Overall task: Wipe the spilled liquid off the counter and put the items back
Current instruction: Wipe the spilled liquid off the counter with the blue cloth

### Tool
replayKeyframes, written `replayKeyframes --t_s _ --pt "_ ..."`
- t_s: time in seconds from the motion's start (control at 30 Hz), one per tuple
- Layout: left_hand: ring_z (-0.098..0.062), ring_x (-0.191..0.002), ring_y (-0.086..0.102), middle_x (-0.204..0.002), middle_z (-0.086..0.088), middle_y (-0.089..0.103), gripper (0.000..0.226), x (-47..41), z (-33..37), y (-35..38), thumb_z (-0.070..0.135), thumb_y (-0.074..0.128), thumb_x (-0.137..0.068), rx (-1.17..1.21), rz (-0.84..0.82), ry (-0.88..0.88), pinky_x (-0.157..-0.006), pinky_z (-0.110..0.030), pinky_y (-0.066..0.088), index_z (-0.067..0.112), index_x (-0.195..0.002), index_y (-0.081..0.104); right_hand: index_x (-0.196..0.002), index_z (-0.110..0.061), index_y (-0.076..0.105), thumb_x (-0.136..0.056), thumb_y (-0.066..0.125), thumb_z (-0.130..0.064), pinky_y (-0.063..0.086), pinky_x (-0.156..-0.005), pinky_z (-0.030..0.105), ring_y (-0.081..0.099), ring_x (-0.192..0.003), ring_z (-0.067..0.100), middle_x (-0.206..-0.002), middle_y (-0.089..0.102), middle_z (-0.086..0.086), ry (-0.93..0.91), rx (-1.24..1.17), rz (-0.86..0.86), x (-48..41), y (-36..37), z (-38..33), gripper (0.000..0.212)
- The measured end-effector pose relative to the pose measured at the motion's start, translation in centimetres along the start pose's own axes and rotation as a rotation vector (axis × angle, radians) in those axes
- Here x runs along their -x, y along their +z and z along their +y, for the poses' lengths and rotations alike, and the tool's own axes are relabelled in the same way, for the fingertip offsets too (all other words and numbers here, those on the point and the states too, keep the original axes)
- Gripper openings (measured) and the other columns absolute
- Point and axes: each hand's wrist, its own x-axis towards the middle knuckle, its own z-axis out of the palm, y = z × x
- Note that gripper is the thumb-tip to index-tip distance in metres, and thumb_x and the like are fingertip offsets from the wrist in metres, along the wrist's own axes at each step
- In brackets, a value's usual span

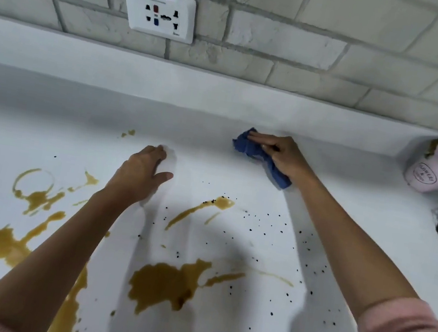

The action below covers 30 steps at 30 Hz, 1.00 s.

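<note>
home kitchen: counter (249,107), brick wall (287,45)

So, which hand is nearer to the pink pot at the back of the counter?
Right. The right hand, holding the blue cloth, lies left of the pink pot; the left hand is farther left still, beyond the cloth.
</note>
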Motion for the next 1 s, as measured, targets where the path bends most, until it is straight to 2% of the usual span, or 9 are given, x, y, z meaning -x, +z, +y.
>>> replayKeyframes --t_s 0.1,0.23,0.37,0.43,0.53,0.73,0.87,0.93,1.0 --pt "-0.036 -0.112 0.054 -0.129 -0.012 0.052 0.046 0.2 0.1 0.2 0.026 0.065 -0.086 0.005 0.006 0.0 -0.092 -0.042 0.044 0.005 -0.125 0.052 -0.126 0.001 0.056 -0.092 0.045 0.007 0.029 -0.112 0.024 0.046 -0.132 0.026 -0.14 0.048 0.018 -0.078 0.182 0.093 -0.1 2.4 0.7 0.036" --pt "-0.038 -0.106 0.055 -0.124 -0.015 0.052 0.044 0.3 0.2 0.3 0.023 0.064 -0.086 0.015 0.013 0.007 -0.089 -0.042 0.044 0.004 -0.124 0.051 -0.129 -0.009 0.056 -0.095 0.048 -0.002 0.029 -0.113 0.037 0.043 -0.132 0.025 -0.143 0.047 0.008 -0.2 0.245 0.048 2.3 5.6 -1.0 0.036" --pt "-0.039 -0.103 0.055 -0.122 -0.018 0.052 0.044 0.4 0.5 0.3 0.021 0.063 -0.087 -0.002 0.01 -0.004 -0.087 -0.042 0.044 0.002 -0.124 0.05 -0.127 -0.022 0.059 -0.092 0.041 0.009 0.026 -0.097 0.011 0.042 -0.108 0.012 -0.141 0.05 -0.007 -0.22 0.165 -0.041 7.6 8.4 -3.1 0.05" --pt "-0.039 -0.104 0.054 -0.122 -0.02 0.052 0.044 0.4 0.8 0.4 0.021 0.062 -0.088 -0.027 -0.005 -0.004 -0.086 -0.042 0.043 0.001 -0.125 0.049 -0.126 -0.024 0.06 -0.09 0.04 0.011 0.026 -0.093 0.009 0.04 -0.101 0.012 -0.139 0.051 -0.011 -0.197 0.113 -0.097 9.6 9.1 -4.0 0.053" --pt "-0.038 -0.109 0.053 -0.126 -0.02 0.052 0.044 0.4 1.1 0.3 0.017 0.061 -0.089 -0.027 -0.017 -0.013 -0.09 -0.041 0.042 0.0 -0.127 0.048 -0.123 -0.012 0.062 -0.088 0.043 0.015 0.031 -0.101 0.006 0.049 -0.119 0.01 -0.136 0.056 0.003 -0.169 -0.069 -0.161 11.3 8.6 -5.6 0.047" --pt "-0.033 -0.118 0.053 -0.13 -0.015 0.056 0.04 1.0 2.6 1.0 0.01 0.056 -0.091 0.043 0.044 0.116 -0.096 -0.039 0.041 0.013 -0.13 0.053 -0.125 -0.002 0.058 -0.09 0.043 0.014 0.03 -0.109 0.011 0.046 -0.129 0.006 -0.135 0.054 0.003 -0.025 -0.332 0.186 13.3 -0.8 -4.1 0.04" --pt "-0.03 -0.133 0.043 -0.142 -0.011 0.048 0.044 0.7 2.6 1.6 0.009 0.057 -0.09 0.054 0.005 0.106 -0.109 -0.04 0.034 0.012 -0.133 0.052 -0.125 -0.002 0.057 -0.093 0.043 0.009 0.033 -0.105 0.013 0.051 -0.12 0.006 -0.135 0.055 0.008 0.211 -0.287 0.447 16.1 -7.2 1.7 0.037" --pt "-0.028 -0.137 0.038 -0.145 -0.011 0.044 0.043 0.9 2.2 2.1 0.006 0.058 -0.089 0.097 0.008 0.101 -0.114 -0.04 0.028 0.009 -0.132 0.053 -0.126 -0.002 0.057 -0.094 0.042 0.009 0.032 -0.107 0.018 0.051 -0.122 0.013 -0.136 0.054 0.01 0.346 -0.218 0.481 18.0 -8.2 4.7 0.037" --pt "-0.03 -0.135 0.04 -0.143 -0.013 0.046 0.043 0.9 2.0 2.3 0.004 0.059 -0.088 0.127 0.028 0.097 -0.114 -0.042 0.029 0.009 -0.13 0.054 -0.127 0.001 0.055 -0.093 0.042 0.011 0.03 -0.106 0.01 0.048 -0.128 0.022 -0.138 0.051 0.013 0.399 -0.037 0.469 19.3 -7.7 6.7 0.039"
